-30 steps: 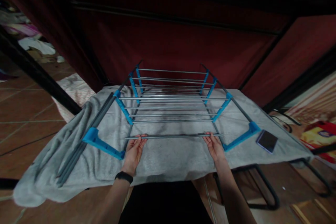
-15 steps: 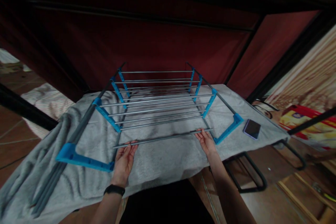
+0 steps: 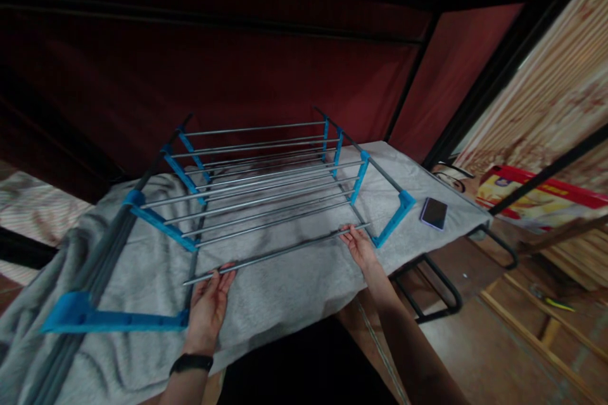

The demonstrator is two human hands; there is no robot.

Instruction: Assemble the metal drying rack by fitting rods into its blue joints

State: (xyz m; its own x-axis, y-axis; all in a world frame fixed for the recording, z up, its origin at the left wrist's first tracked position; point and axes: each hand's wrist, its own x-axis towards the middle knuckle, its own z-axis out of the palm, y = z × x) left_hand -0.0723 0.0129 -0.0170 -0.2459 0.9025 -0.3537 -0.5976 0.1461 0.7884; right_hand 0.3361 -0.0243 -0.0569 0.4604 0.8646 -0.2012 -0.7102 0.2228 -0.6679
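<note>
A loose grey metal rod [image 3: 275, 255] is held level just in front of a rack. My left hand [image 3: 208, 304] grips its left end with curled fingers, and my right hand [image 3: 360, 247] grips its right end. The rack [image 3: 256, 190] has several grey rods set in blue plastic brackets and lies on a grey towel [image 3: 285, 285]. A blue bracket [image 3: 114, 319] sits just left of my left hand. Another blue bracket [image 3: 394, 218] sits just right of my right hand. My left wrist wears a black band.
A dark phone [image 3: 433, 212] lies on the towel at the right. A dark red fabric wall stands behind the rack. Black metal frame tubes [image 3: 437, 285] and wooden slats are on the tiled floor at the right. A colourful printed sheet lies far right.
The view has swung right, so the rack and towel sit further left in the picture. Both hands keep hold of the rod's ends near the rack's front.
</note>
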